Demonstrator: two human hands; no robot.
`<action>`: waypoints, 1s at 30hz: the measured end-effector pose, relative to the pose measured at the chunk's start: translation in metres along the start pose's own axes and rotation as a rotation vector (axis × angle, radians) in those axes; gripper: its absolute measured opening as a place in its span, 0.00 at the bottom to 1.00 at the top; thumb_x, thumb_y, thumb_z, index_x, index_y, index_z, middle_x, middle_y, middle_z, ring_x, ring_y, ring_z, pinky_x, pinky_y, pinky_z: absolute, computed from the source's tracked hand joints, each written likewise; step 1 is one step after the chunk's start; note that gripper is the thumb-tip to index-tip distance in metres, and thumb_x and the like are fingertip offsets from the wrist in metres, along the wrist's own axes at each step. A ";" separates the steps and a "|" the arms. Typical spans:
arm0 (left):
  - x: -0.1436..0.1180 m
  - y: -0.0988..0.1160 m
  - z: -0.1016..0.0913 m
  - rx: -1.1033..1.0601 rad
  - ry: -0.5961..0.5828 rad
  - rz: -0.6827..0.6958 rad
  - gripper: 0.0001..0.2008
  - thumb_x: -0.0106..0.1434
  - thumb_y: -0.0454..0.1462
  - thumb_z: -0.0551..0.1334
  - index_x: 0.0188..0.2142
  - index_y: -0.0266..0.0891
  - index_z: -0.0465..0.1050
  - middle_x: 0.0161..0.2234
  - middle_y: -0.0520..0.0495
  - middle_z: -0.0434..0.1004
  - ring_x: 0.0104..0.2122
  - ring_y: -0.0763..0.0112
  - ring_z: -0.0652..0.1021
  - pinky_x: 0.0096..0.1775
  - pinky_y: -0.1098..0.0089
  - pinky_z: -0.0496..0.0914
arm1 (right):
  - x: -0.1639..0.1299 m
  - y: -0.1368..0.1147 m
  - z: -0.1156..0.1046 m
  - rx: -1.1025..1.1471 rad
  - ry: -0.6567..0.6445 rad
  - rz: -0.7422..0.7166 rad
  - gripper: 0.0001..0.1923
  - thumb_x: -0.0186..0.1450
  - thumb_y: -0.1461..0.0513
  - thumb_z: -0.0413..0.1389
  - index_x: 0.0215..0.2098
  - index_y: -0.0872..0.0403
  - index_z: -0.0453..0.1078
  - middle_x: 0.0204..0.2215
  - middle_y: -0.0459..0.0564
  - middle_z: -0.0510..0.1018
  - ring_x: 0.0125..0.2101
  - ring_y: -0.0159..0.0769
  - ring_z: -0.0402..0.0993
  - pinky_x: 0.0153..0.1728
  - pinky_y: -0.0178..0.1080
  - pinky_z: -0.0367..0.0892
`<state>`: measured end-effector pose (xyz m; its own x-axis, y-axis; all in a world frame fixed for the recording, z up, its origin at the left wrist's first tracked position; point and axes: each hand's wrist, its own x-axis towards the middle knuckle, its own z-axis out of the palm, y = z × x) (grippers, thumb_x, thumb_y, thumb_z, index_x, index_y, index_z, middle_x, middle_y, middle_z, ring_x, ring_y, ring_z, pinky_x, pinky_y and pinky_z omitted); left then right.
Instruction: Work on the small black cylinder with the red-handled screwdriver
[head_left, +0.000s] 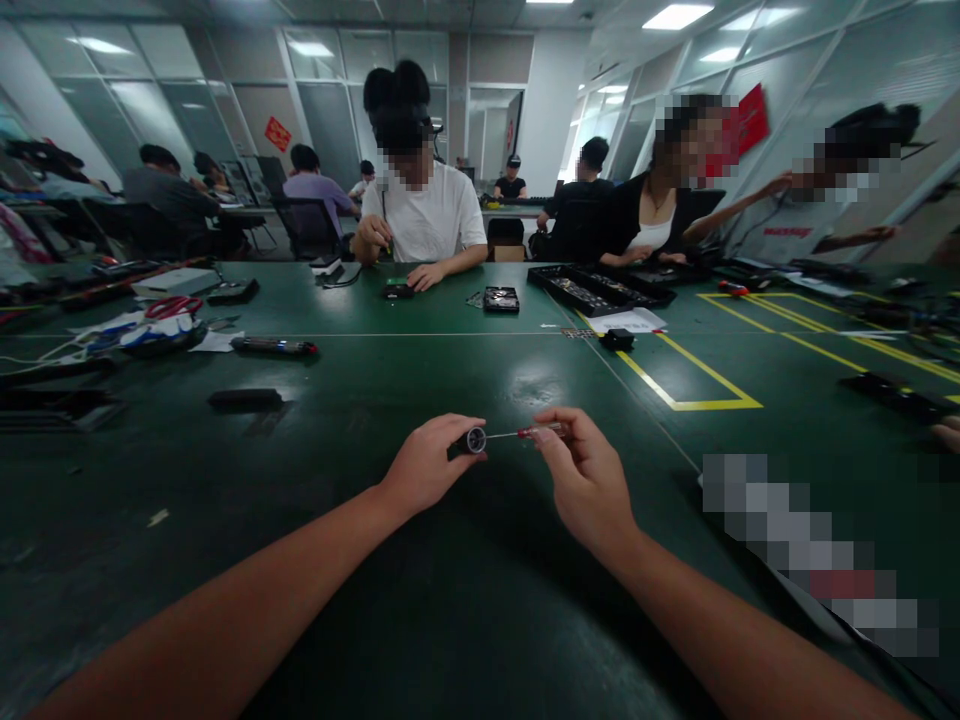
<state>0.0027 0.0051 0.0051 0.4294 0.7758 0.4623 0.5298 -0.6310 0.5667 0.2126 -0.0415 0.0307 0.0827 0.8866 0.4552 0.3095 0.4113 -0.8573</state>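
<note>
My left hand (427,465) is closed around a small dark cylindrical part (471,440) with a round metal end facing me. My right hand (585,478) pinches a thin screwdriver (525,433) with a red-tinted clear handle between thumb and fingers. Its metal shaft runs level to the left and its tip meets the cylindrical part. Both hands hover just above the dark green table (360,560), a short way apart.
A black bar (245,399) and a dark pen-like tool (274,346) lie to the left, with red scissors (172,306) beyond. Black trays (592,290) and a small black block (617,340) sit far right, by yellow floor-tape lines (697,375). Several people work across the table.
</note>
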 end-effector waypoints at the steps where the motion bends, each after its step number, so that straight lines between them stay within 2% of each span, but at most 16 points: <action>1: 0.000 0.000 0.000 0.001 0.002 0.005 0.19 0.62 0.35 0.70 0.53 0.39 0.75 0.50 0.45 0.80 0.50 0.62 0.79 0.54 0.58 0.73 | 0.000 0.000 0.000 -0.002 -0.008 -0.004 0.08 0.70 0.57 0.54 0.44 0.50 0.71 0.35 0.48 0.80 0.34 0.37 0.76 0.36 0.40 0.69; 3: 0.000 -0.001 0.002 0.001 0.004 0.014 0.19 0.62 0.35 0.70 0.53 0.40 0.76 0.50 0.45 0.80 0.50 0.62 0.79 0.54 0.58 0.73 | 0.000 -0.002 0.000 -0.006 -0.017 -0.002 0.10 0.71 0.55 0.53 0.44 0.50 0.71 0.33 0.48 0.79 0.33 0.37 0.75 0.36 0.40 0.68; 8: 0.000 -0.003 0.003 0.002 -0.004 0.015 0.19 0.62 0.35 0.70 0.53 0.39 0.76 0.50 0.45 0.80 0.50 0.62 0.79 0.55 0.57 0.72 | 0.001 -0.006 -0.002 -0.060 -0.013 0.037 0.17 0.74 0.51 0.49 0.39 0.51 0.75 0.23 0.44 0.73 0.24 0.34 0.69 0.27 0.38 0.63; 14: -0.001 -0.002 0.001 -0.001 0.013 0.009 0.19 0.62 0.35 0.70 0.53 0.39 0.76 0.49 0.45 0.80 0.50 0.62 0.79 0.54 0.58 0.73 | -0.002 -0.005 -0.001 -0.041 -0.019 0.007 0.12 0.72 0.55 0.52 0.46 0.51 0.72 0.33 0.48 0.80 0.32 0.37 0.75 0.33 0.40 0.68; 17: -0.001 0.001 0.001 0.011 0.016 -0.006 0.19 0.62 0.35 0.70 0.53 0.38 0.76 0.50 0.44 0.80 0.50 0.62 0.79 0.54 0.58 0.73 | -0.001 0.000 0.003 -0.022 -0.024 0.006 0.12 0.73 0.54 0.50 0.45 0.50 0.71 0.32 0.48 0.78 0.34 0.38 0.75 0.37 0.42 0.69; 20: 0.000 0.001 0.000 0.049 0.023 0.020 0.20 0.63 0.36 0.70 0.54 0.38 0.75 0.51 0.44 0.79 0.51 0.62 0.78 0.55 0.57 0.72 | 0.006 0.010 0.006 0.150 0.044 0.152 0.13 0.72 0.51 0.51 0.42 0.51 0.70 0.31 0.48 0.77 0.32 0.38 0.75 0.38 0.44 0.70; 23: 0.002 -0.003 -0.002 0.090 0.038 0.045 0.21 0.64 0.35 0.69 0.56 0.38 0.73 0.52 0.43 0.79 0.53 0.61 0.77 0.56 0.55 0.72 | 0.017 0.022 0.005 0.497 0.038 0.476 0.14 0.68 0.50 0.55 0.34 0.51 0.69 0.24 0.45 0.72 0.24 0.36 0.70 0.35 0.46 0.74; 24: 0.002 -0.005 -0.003 0.095 0.043 0.036 0.21 0.64 0.35 0.68 0.56 0.39 0.73 0.52 0.43 0.79 0.53 0.60 0.77 0.56 0.55 0.72 | 0.020 0.025 0.005 0.557 0.045 0.538 0.14 0.66 0.50 0.56 0.32 0.51 0.68 0.23 0.44 0.70 0.23 0.35 0.69 0.34 0.46 0.74; 26: 0.003 -0.008 -0.005 0.090 0.053 0.000 0.21 0.64 0.35 0.68 0.56 0.39 0.73 0.52 0.43 0.79 0.52 0.61 0.78 0.56 0.55 0.72 | 0.023 0.029 0.003 0.608 0.090 0.542 0.14 0.64 0.50 0.60 0.31 0.51 0.69 0.23 0.44 0.71 0.23 0.35 0.68 0.33 0.46 0.75; 30: 0.003 -0.009 -0.004 0.067 0.041 -0.018 0.20 0.64 0.35 0.69 0.55 0.38 0.74 0.51 0.44 0.79 0.52 0.62 0.78 0.55 0.55 0.72 | 0.020 0.028 0.005 0.539 0.120 0.420 0.15 0.64 0.48 0.60 0.35 0.51 0.71 0.26 0.45 0.74 0.26 0.35 0.71 0.34 0.44 0.75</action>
<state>-0.0038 0.0127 0.0044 0.3899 0.7853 0.4810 0.5852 -0.6146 0.5290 0.2179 -0.0114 0.0149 0.2061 0.9770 0.0554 -0.2830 0.1137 -0.9524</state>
